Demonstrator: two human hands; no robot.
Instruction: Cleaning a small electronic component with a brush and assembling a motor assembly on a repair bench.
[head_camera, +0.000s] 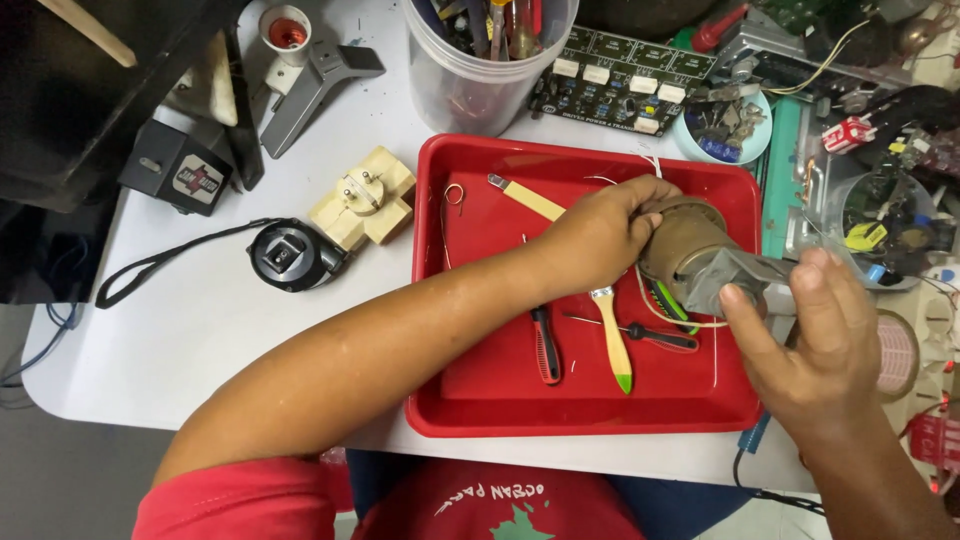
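Note:
Over the right part of a red tray (480, 400), both hands hold a small round brown motor (685, 240) with a grey metal end piece. My left hand (600, 235) grips the motor's round body from the left. My right hand (810, 340) holds the grey end from the right, thumb pressed on it. Thin wires hang from the motor into the tray. Below the motor lie a paintbrush with a pale wooden handle (610, 335), a red-handled tool (545, 345) and a thin screwdriver (640, 332).
On the white table, left of the tray, sit a cream plug block (362, 198) and a round black device with a strap (290, 255). Behind the tray stand a clear tub of tools (480, 70), a green circuit board (620, 80) and a bowl of small parts (725, 125). Clutter fills the right side.

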